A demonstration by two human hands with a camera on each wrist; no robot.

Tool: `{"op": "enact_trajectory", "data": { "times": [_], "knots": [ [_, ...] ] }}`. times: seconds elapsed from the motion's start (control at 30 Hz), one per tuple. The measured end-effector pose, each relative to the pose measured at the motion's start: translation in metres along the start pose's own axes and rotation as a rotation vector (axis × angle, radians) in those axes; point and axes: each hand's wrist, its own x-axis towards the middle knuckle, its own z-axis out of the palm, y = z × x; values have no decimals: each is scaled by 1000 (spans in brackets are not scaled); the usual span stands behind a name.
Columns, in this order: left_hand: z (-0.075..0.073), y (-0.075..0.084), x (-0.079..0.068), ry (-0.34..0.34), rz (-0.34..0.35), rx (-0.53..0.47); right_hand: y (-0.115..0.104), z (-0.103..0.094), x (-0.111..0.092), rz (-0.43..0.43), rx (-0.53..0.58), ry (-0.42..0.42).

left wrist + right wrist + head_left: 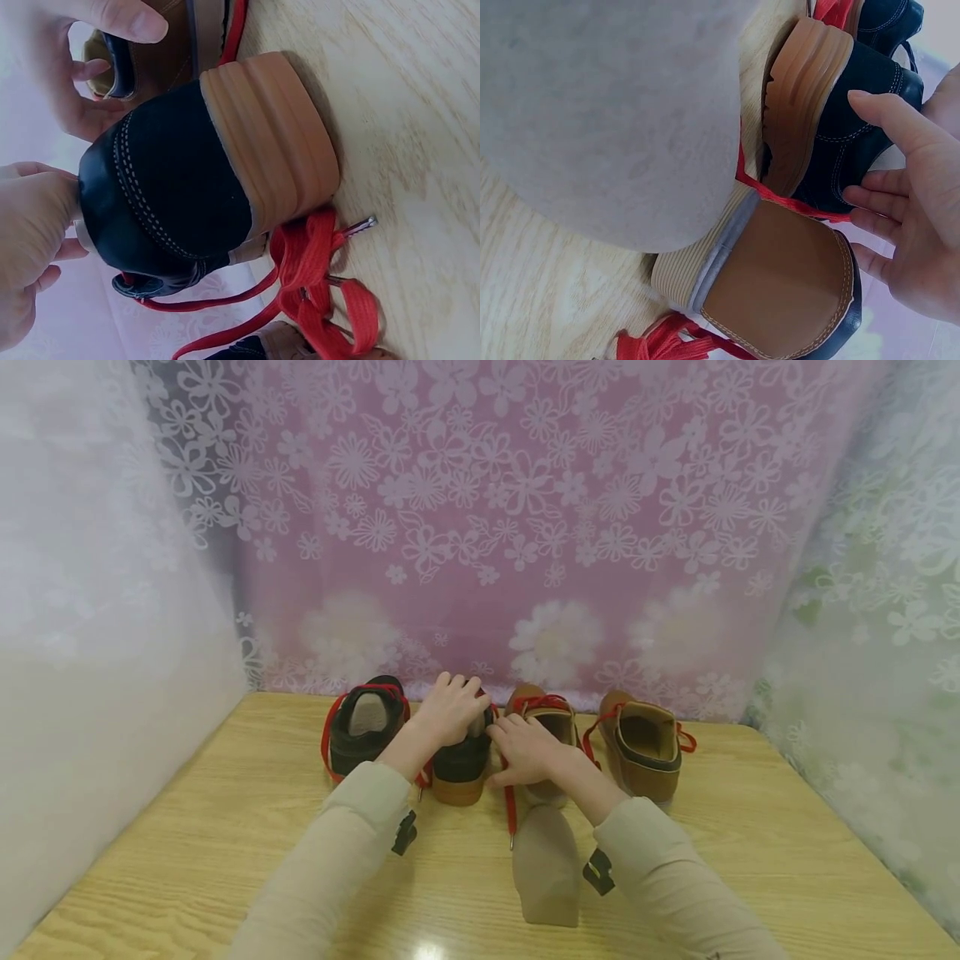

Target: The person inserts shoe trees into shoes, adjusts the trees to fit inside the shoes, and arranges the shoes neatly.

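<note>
A black shoe (459, 764) with a tan sole and red laces stands between my hands. My left hand (450, 706) reaches over its opening, the fingertips at the tongue and partly hidden; a bit of pale insole (84, 235) shows beside them. My right hand (528, 747) hovers above the near brown shoe (780, 277), its fingers loosely bent and thumb spread, beside the black shoe's collar and holding nothing. A grey insole (547, 864) lies before the brown shoe, its rounded end towards the heel; it fills much of the right wrist view.
Another black shoe (367, 727), with a pale insole inside, stands at the left. A second brown shoe (647, 747) with red laces stands at the right. Behind the wooden table (202, 852) hangs a pink floral curtain (487, 527). Loose laces (322, 277) trail between the shoes.
</note>
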Motion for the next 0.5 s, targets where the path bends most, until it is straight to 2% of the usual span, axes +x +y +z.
{"op": "enact_trajectory", "data": {
  "times": [0.3, 0.5],
  "knots": [
    [4, 0, 1, 57, 33, 10, 1, -1, -1, -4, 3, 13],
    [6, -2, 2, 44, 61, 7, 0, -1, 0, 5, 2, 2]
  ]
}}
